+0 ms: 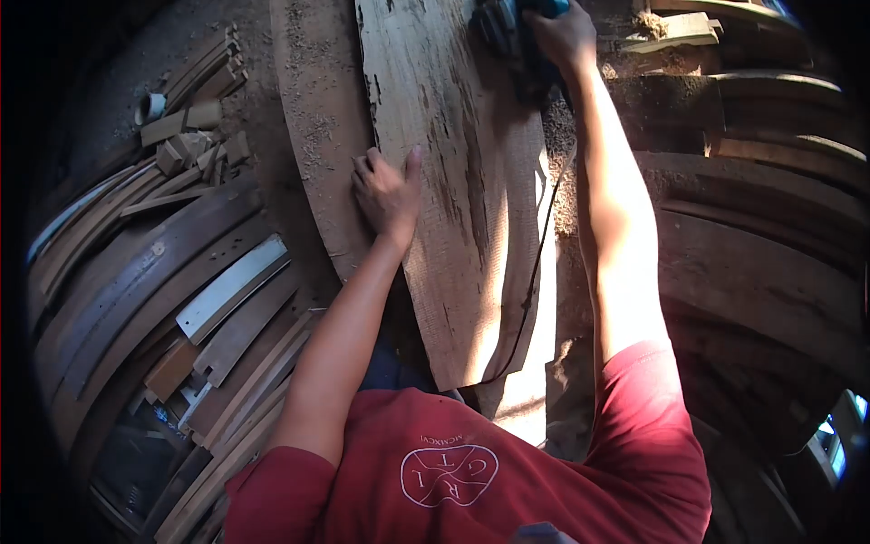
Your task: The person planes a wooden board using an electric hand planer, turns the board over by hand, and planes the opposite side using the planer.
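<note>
A long, pale wooden board (435, 227) with dark, rough streaks runs away from my body. My left hand (388, 192) grips its left edge, thumb along the top and fingers curled at the side. At the far right edge, my right hand (564, 38) is closed round the handle of a teal and black power planer (517, 45), whose far end is cut off by the top of the picture. A black cord (535, 281) hangs along the board's right side.
Another wide plank (313, 118), sprinkled with shavings, lies left of the board. Stacked boards and offcuts (163, 263) fill the left side. More long planks (752, 181) are piled at the right. A white roll or cup (150, 109) sits at the upper left.
</note>
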Motion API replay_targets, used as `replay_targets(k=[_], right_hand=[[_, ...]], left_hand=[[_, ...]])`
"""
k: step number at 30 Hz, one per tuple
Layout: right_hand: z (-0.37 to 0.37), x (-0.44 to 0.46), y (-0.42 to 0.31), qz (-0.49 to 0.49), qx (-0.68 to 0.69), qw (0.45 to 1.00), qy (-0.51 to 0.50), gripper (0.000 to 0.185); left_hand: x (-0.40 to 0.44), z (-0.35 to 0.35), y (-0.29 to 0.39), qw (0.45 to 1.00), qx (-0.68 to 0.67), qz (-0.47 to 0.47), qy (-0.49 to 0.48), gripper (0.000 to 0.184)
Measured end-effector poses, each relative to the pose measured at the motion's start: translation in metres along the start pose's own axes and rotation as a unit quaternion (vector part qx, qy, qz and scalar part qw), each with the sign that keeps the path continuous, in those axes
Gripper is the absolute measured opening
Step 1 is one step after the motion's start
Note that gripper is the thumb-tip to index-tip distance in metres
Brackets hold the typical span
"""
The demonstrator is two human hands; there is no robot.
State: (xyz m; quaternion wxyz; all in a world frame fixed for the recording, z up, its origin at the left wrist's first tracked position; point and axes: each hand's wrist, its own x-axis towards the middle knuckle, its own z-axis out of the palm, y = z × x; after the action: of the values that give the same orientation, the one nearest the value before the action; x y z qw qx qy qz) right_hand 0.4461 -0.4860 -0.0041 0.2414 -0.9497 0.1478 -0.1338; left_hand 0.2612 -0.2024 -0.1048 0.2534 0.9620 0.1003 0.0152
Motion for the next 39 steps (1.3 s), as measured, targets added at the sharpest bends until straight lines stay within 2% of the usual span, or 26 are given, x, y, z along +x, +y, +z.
replay_targets(k=[1,2,4,5,8,10,11,13,14,16,19,20,23,25,26,28,29,30,32,34,36,39], right_hand=[[-0.013,0.008,-0.022,0.028,0.094,0.994,-0.041,0.030],[-0.023,0.006,-0.037,0.059,0.186,0.977,-0.083,0.028],[-0.001,0.007,0.010,0.060,0.139,0.984,-0.093,0.026],[0.005,0.004,0.028,0.061,0.091,0.989,-0.102,0.035],[-0.047,-0.113,0.016,0.069,0.124,0.987,-0.082,0.029],[-0.087,-0.207,0.018,0.125,0.160,0.975,-0.086,0.047],[-0.100,-0.258,0.032,0.110,0.135,0.981,-0.083,0.052],[-0.142,-0.349,0.032,0.257,0.136,0.949,-0.121,0.058],[-0.149,-0.400,0.046,0.247,0.111,0.958,-0.091,0.057],[-0.166,-0.465,0.070,0.279,0.111,0.947,-0.111,0.055],[-0.153,-0.409,0.047,0.314,0.123,0.934,-0.117,0.047],[-0.142,-0.371,0.035,0.285,0.112,0.946,-0.105,0.043],[-0.105,-0.278,0.029,0.221,0.141,0.960,-0.097,0.049],[-0.084,-0.214,0.018,0.161,0.104,0.977,-0.094,0.053],[-0.067,-0.186,0.022,0.162,0.144,0.972,-0.087,0.051],[-0.037,-0.123,0.024,0.035,0.095,0.994,-0.032,0.034],[-0.021,-0.091,0.021,-0.056,0.030,0.998,0.010,0.031],[-0.006,-0.067,0.028,0.014,0.022,1.000,-0.005,0.030],[0.018,-0.011,0.037,-0.007,0.028,0.999,-0.021,0.028],[0.014,0.014,0.010,-0.064,0.167,0.984,-0.002,0.027],[0.009,0.012,0.007,-0.071,0.176,0.982,-0.013,0.029],[-0.024,-0.040,-0.006,0.032,0.147,0.987,-0.049,0.031]], left_hand=[[0.001,0.000,0.000,1.000,0.000,-0.003,0.002,0.076],[0.000,0.000,-0.001,1.000,-0.006,-0.004,0.004,0.076],[-0.001,0.000,-0.001,1.000,-0.016,-0.004,0.002,0.077],[-0.001,0.000,-0.001,1.000,-0.019,-0.003,0.001,0.079],[-0.002,0.003,-0.006,1.000,-0.027,-0.006,-0.007,0.081],[0.000,0.007,-0.005,0.999,-0.035,-0.008,-0.007,0.081],[-0.001,0.006,-0.005,0.999,-0.031,-0.012,-0.010,0.080],[-0.001,0.004,-0.004,1.000,-0.020,-0.014,-0.013,0.077],[0.001,0.000,-0.002,1.000,-0.019,-0.020,-0.009,0.077],[0.000,-0.006,0.003,0.999,-0.019,-0.016,-0.037,0.076],[0.000,-0.004,0.000,1.000,-0.021,0.006,-0.021,0.075],[0.003,-0.004,0.001,1.000,-0.021,0.007,-0.019,0.075],[0.000,-0.007,0.000,0.999,-0.024,-0.001,-0.039,0.076],[0.002,-0.004,0.000,0.999,-0.019,0.014,-0.022,0.073],[0.003,-0.004,0.000,0.999,-0.018,0.013,-0.023,0.073],[0.003,-0.003,0.001,0.999,-0.015,0.003,-0.029,0.076],[0.001,-0.002,0.000,0.999,-0.011,0.004,-0.030,0.076],[0.000,0.000,0.000,1.000,-0.007,-0.005,-0.024,0.078],[0.000,0.002,-0.003,1.000,0.000,-0.006,-0.016,0.080],[0.001,0.001,0.001,1.000,0.006,-0.020,-0.015,0.084],[0.002,0.003,0.001,1.000,0.012,-0.015,-0.017,0.085],[0.004,0.009,0.000,1.000,0.013,-0.019,-0.006,0.089]])
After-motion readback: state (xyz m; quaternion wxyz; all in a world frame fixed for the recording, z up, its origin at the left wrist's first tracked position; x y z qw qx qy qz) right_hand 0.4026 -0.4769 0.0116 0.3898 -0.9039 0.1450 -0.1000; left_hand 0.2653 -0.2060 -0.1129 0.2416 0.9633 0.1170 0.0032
